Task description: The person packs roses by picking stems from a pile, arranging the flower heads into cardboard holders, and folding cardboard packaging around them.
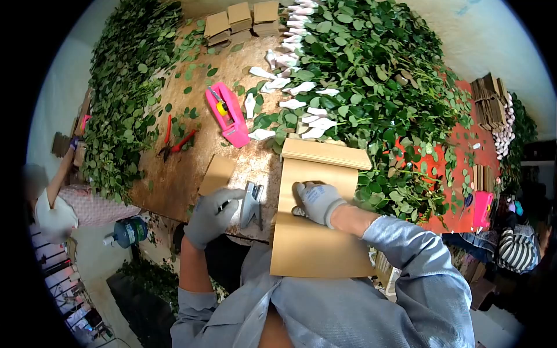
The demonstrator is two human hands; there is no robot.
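My left hand (213, 216), in a grey glove, is beside a grey metal stapler (251, 204) that stands at the table's front edge. Its fingers are curled, and whether they touch the tool is hard to make out. My right hand (316, 203), also gloved, presses on a long brown cardboard sheet (322, 249), its fingertips partly bent under. The sheet's far end is folded over in a layered flap (326, 153). A smaller cardboard piece (217, 175) lies behind my left hand.
A pink tape dispenser (228, 116) and red-handled pruners (174, 142) lie on the wooden table (156, 180). Leafy stems (371, 69) with white-wrapped heads (301, 88) fill the right; more foliage (125, 98) is left. Cardboard stacks (239, 20) stand behind. People are at both sides.
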